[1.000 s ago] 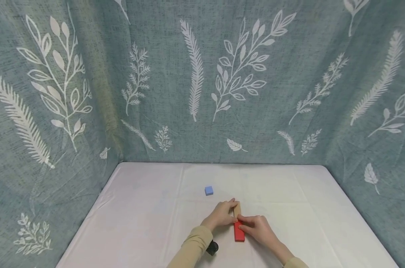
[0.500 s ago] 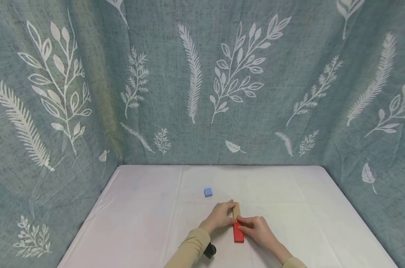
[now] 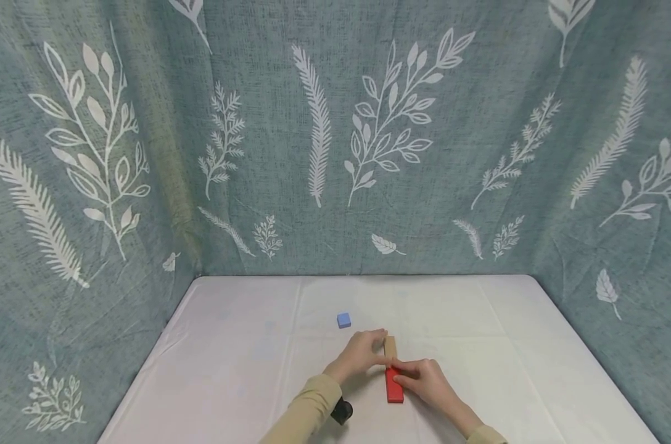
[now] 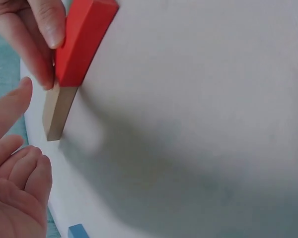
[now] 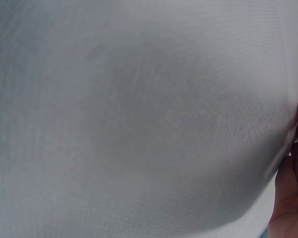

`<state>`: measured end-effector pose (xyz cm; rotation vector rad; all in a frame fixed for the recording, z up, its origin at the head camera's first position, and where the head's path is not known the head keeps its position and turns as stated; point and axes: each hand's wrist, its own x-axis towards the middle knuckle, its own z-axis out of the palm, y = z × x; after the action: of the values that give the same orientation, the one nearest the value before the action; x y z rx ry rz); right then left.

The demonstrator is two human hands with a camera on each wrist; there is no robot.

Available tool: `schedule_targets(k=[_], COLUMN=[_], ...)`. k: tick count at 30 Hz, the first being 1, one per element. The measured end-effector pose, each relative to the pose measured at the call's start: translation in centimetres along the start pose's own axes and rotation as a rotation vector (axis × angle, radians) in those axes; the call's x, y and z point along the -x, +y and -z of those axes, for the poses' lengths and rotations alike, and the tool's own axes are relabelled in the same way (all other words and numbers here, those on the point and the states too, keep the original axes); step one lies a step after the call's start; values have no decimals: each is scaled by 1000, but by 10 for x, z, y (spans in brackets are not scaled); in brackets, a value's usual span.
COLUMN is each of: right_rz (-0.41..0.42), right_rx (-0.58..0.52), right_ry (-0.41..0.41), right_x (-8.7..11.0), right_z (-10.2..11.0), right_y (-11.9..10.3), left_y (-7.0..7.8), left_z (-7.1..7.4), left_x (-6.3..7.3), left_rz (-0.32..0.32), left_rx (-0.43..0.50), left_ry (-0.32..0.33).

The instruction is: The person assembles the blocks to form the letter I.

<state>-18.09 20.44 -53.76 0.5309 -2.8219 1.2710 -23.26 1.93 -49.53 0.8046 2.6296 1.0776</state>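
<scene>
A red rectangular block (image 3: 394,388) lies on the white cloth, end to end with a plain wooden block (image 3: 390,347) beyond it. My right hand (image 3: 430,382) holds the red block near the seam, thumb and index finger on it. In the left wrist view, those fingers (image 4: 50,29) partly cover the red block's side. My left hand (image 3: 360,353) is just left of the wooden block, thumb and fingers spread apart around nothing. The left wrist view shows a gap between that hand (image 4: 22,183) and the wooden block (image 4: 58,111).
A small blue block (image 3: 343,320) sits farther back, left of the wooden one. The white-covered table (image 3: 230,357) extends to both sides. A teal curtain (image 3: 269,154) with white leaf prints surrounds its back and sides. A black device (image 3: 342,411) shows by the left wrist.
My left hand has moved slightly left, its fingers coming away from the wooden block. The right hand stays at the red block. The head view has shifted a little.
</scene>
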Motion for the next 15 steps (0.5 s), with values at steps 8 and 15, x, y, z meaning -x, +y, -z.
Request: schedule_targets(k=[8,15], right_rz=[-10,-24], right_rx=[-10,-10], right_ry=[-9,3], right_x=[0,0], right_z=[1,0], right_y=[-1,-1], left_y=[0,-9], left_z=[11,28], left_x=[1,1], left_rz=[29,-2], left_rx=[34,66], left_ry=[26,64])
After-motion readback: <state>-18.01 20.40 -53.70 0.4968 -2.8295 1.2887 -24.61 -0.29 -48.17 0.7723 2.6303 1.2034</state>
